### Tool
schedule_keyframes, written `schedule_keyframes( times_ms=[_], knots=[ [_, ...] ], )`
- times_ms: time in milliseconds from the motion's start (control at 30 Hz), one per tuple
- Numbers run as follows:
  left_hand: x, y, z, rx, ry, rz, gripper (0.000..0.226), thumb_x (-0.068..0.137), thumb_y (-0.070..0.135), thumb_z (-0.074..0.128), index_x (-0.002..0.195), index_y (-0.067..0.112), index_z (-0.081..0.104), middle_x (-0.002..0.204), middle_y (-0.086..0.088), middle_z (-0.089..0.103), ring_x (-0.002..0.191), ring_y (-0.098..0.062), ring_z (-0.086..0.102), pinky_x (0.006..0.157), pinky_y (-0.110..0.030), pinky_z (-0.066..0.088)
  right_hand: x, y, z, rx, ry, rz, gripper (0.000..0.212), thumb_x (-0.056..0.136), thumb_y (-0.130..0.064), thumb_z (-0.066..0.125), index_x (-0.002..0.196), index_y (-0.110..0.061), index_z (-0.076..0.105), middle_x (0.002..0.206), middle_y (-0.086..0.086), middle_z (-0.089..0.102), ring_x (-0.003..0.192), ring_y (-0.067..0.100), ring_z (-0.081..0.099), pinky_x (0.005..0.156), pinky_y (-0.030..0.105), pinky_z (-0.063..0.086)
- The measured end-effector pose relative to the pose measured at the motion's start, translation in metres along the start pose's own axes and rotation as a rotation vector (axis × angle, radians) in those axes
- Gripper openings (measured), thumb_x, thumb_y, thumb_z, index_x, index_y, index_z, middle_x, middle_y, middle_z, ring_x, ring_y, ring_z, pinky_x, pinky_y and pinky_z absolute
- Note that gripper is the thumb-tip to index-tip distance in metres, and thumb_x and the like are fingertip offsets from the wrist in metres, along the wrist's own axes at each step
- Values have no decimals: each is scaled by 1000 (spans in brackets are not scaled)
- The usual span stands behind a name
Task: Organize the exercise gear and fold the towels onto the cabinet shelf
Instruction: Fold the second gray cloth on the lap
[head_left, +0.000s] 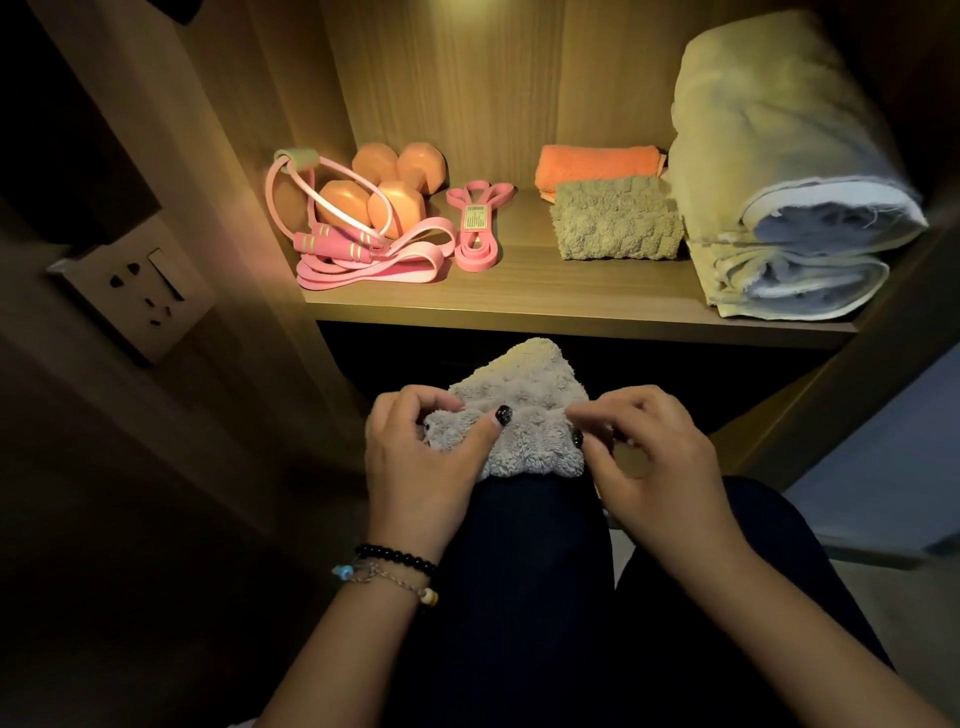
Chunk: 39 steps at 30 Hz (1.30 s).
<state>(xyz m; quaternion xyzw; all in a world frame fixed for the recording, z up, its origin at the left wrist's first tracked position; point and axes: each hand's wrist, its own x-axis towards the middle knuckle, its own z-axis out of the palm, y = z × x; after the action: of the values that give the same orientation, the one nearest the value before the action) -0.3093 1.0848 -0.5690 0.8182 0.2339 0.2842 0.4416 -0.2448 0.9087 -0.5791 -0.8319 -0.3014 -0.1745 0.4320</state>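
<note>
A small fluffy beige towel (524, 405) lies bunched on my knee below the cabinet shelf (519, 306). My left hand (421, 457) pinches its left edge, thumb on top. My right hand (649, 457) pinches its right edge. On the shelf's left lie orange dumbbells (384, 192), a pink skipping rope (332, 244) and pink resistance bands (475, 228). To the right sit a folded orange towel (595, 166), a folded beige towel (615, 221) and a large folded cream blanket (779, 182).
A wall socket plate (140, 291) is fixed to the wall left of the cabinet. The cabinet's side panel (270, 156) stands close by on the left. My dark-trousered leg (540, 571) fills the lower middle. The space under the shelf is dark.
</note>
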Motion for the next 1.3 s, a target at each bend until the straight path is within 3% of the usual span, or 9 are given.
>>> schedule_keyframes(
  times_ms=[167, 333, 500, 700, 833, 900, 1000, 1200, 1300],
  knots=[
    [-3, -5, -3, 333, 149, 411, 8, 82, 33, 70, 80, 26, 66, 88, 12, 54, 95, -6, 41, 82, -31, 27, -8, -6, 5, -261, -97, -367, 32, 79, -1, 66, 110, -8, 70, 106, 9, 62, 100, 25, 57, 77, 39, 46],
    [-17, -20, -20, 185, -4, 524, 31, 85, 13, 52, 108, 22, 71, 108, 14, 64, 105, -8, 56, 85, -41, 47, -10, -3, 2, -198, -236, -324, 46, 79, -8, 60, 124, -10, 63, 119, 7, 58, 114, 23, 54, 87, 40, 47],
    [-11, -24, -27, 168, -239, 444, 45, 80, 27, 54, 124, 28, 62, 125, 19, 58, 122, -8, 51, 97, -47, 46, -2, -2, 9, -174, -248, -279, 50, 79, -9, 62, 129, -13, 59, 122, 3, 57, 117, 22, 52, 88, 43, 48],
    [-7, -19, -24, 92, -203, 398, 38, 82, 30, 55, 120, 32, 60, 113, 24, 58, 108, -5, 54, 90, -48, 47, 3, 0, 3, -44, -263, -191, 42, 86, -15, 54, 128, -19, 58, 119, -4, 56, 113, 15, 52, 90, 41, 48],
    [-16, -15, -25, -33, -151, 341, 30, 79, 34, 62, 109, 33, 63, 110, 19, 63, 104, -11, 61, 88, -44, 50, 1, 4, -10, 102, -270, -146, 38, 87, -10, 56, 124, -20, 61, 112, -17, 55, 103, -2, 50, 87, 22, 41],
    [-19, -10, -26, -91, -140, 296, 26, 79, 37, 65, 105, 32, 65, 104, 18, 66, 98, -7, 63, 83, -28, 51, -3, 3, -15, 216, -272, -64, 34, 88, -12, 57, 120, -20, 63, 107, -22, 56, 98, -2, 54, 82, 14, 41],
    [-19, -3, -25, -199, -112, 228, 23, 80, 36, 72, 97, 21, 67, 95, 17, 68, 83, 1, 64, 69, -9, 46, -7, -2, -20, 391, -283, 111, 28, 88, -19, 56, 114, -27, 65, 108, -18, 63, 105, 4, 59, 80, 17, 49],
    [-11, -1, -14, -204, -86, -4, 9, 80, 24, 74, 82, 21, 66, 78, 15, 68, 66, 3, 60, 59, -12, 46, -7, -7, -7, 449, -183, 310, 18, 88, -41, 55, 98, -33, 68, 92, -3, 68, 81, 26, 62, 69, 41, 49],
    [-5, 2, -11, -153, -104, -89, 13, 80, 30, 73, 80, 20, 65, 66, 16, 66, 57, 1, 59, 54, -18, 48, -6, -3, 3, 377, -137, 339, 9, 93, -29, 59, 97, -30, 66, 91, -8, 66, 77, 11, 60, 65, 31, 45]
  ],
)
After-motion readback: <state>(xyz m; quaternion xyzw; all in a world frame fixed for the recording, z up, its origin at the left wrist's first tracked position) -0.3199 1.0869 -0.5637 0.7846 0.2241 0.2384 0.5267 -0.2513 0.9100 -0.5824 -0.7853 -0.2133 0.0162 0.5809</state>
